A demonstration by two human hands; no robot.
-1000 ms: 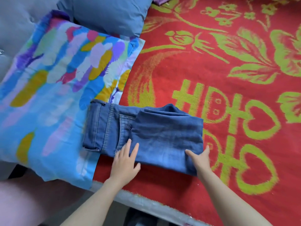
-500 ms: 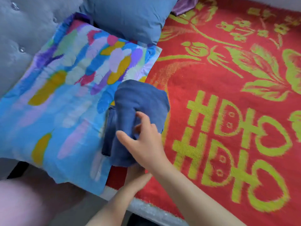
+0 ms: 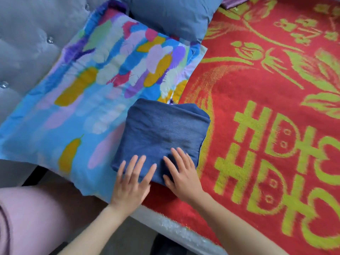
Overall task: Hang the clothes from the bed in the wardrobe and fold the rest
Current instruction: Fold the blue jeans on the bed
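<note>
Denim folded into a square bundle: your jeans (image 3: 161, 137) lie with their left part on the right edge of the colourful pillow (image 3: 82, 100) and the rest on the red blanket (image 3: 257, 107) just right of that pillow. Your left hand (image 3: 130, 183) and right hand (image 3: 182, 173) press flat on the bundle's near edge, fingers straight and spread, clasping nothing. A blue cushion (image 3: 171, 15) lies beyond the pillow.

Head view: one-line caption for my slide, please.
Left hand and right hand press flat on folded jeans straddling the feather-print pillow and red blanket.
</note>
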